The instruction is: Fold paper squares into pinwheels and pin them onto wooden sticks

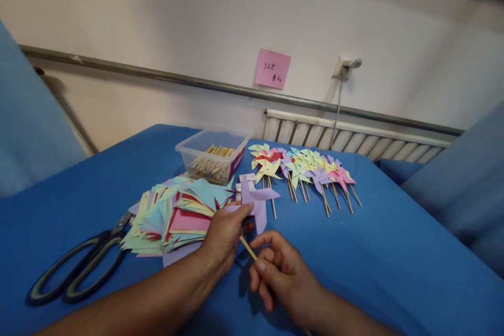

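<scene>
My left hand (226, 233) pinches a purple paper pinwheel (258, 205) near its centre, thumb on top. A thin wooden stick (248, 248) slants from beneath the left fingers down to my right hand (281, 275), whose thumb and fingers close on it. Whether the stick is joined to the pinwheel is hidden behind my left hand. Just left of my hands lies a thick pile of cut coloured paper sheets (189, 220). Small white boxes (247, 178) sit behind the pinwheel, partly covered by it.
Several finished pinwheels (307, 170) on sticks lie at the back right of the blue table (378, 252). A clear plastic tub (187, 160) holds many wooden sticks (214, 163). Large scissors (90, 260) lie at the left. Behind are a rail (165, 74) and a radiator (354, 139).
</scene>
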`<action>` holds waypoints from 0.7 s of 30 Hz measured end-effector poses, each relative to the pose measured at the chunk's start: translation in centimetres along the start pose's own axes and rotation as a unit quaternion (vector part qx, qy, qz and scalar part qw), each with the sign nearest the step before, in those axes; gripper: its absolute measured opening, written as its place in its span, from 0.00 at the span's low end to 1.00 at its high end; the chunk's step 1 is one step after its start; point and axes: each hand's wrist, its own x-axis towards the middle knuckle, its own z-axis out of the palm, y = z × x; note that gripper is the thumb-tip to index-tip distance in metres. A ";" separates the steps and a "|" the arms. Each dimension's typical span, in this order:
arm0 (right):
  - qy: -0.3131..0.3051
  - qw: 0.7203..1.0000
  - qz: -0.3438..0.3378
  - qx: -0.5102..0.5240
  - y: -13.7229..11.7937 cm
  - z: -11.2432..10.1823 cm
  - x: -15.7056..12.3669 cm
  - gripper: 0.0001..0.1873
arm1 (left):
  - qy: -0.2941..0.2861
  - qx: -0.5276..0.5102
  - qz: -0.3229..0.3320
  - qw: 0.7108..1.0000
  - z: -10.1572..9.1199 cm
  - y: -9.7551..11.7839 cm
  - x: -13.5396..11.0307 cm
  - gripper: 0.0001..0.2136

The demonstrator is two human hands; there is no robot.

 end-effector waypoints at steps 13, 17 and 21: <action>0.159 0.984 -0.053 -0.061 -0.8 -2.0 1.7 0.20 | -0.036 0.153 0.039 0.987 0.2 -0.7 -1.1 0.14; 0.156 0.984 -0.059 -0.070 -0.6 -2.1 1.6 0.19 | -0.035 0.159 0.043 0.986 0.2 -0.7 -1.1 0.14; 0.159 0.983 -0.060 -0.070 -0.7 -2.1 1.6 0.19 | -0.031 0.172 0.052 0.983 0.2 -0.6 -1.1 0.15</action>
